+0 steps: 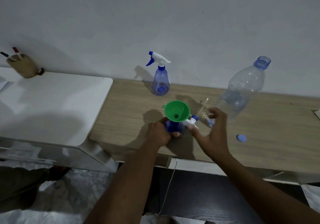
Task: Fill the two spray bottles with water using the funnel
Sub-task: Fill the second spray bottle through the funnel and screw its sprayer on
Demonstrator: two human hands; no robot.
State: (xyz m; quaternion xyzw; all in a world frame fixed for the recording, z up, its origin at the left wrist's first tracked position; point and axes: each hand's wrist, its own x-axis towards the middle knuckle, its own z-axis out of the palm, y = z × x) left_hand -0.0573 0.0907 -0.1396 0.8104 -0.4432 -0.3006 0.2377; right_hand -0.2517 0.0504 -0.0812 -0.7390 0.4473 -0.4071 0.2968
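My left hand (pixel 158 133) grips a blue spray bottle (pixel 173 127) standing on the wooden desk (pixel 124 113). A green funnel (pixel 177 111) sits in its neck. The bottle's white and blue spray head (pixel 191 121) lies on the desk just to the right, its thin tube (pixel 204 106) pointing away. My right hand (pixel 213 133) hovers over that tube, blurred, with fingers spread and loosely bent, holding nothing. A second spray bottle (pixel 161 82), its head screwed on, stands by the wall. A large clear water bottle (pixel 242 92), uncapped and partly filled, stands at the right.
The water bottle's blue cap (pixel 241 138) lies on the desk right of my right hand. A white cabinet (pixel 52 106) adjoins the desk on the left, with a pen holder (pixel 22 65) at its back. A thin cable (pixel 170 184) hangs below the desk's front edge.
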